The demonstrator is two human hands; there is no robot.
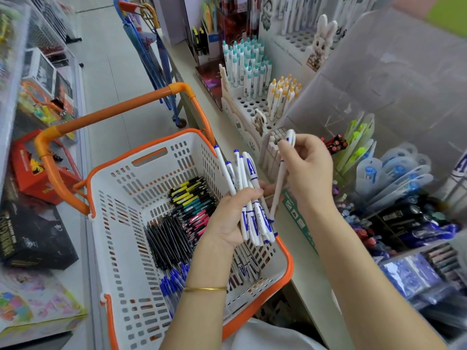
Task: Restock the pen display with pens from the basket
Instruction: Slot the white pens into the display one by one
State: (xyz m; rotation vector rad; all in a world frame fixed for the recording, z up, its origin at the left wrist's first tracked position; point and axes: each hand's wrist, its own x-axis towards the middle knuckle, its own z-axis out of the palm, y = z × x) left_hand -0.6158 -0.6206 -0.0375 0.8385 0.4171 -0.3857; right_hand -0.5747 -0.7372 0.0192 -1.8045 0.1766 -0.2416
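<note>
My left grip (228, 218) is clamped around a bundle of white pens (250, 173) with blue lettering. Their blue tips fan upward toward 11 o'clock, and the bundle sits over the right-hand corner of the basket (151, 170). A thin gold bracelet (204, 289) circles that wrist.

My right grip (307, 170) sits just at 2 o'clock from the left one. It pinches a single white pen (278, 188) near the pen's upper end. That pen hangs steeply, and its lower end reaches down against the bundle.

The basket is white with an orange rim and handles, and it fills the view from the centre down to 7 o'clock. It stands hard against the edge of the counter (307, 276). On its floor lie a row of black pens (166, 243). A mixed batch with yellow, teal and pink barrels (194, 200) lies at 1 o'clock from them, and blue-capped pens (171, 284) lie at 6 o'clock. More white pens (242, 267) lie under my left wrist.

The pen display (246, 103), a white stand full of holes, is on the counter at 12 o'clock from my grips. Teal-capped pens (249, 66) fill its back rows. Yellow-capped pens (280, 94) stand at its right side, and many front holes are open. A small block of square slots (274, 141) sits just behind the right grip.
</note>
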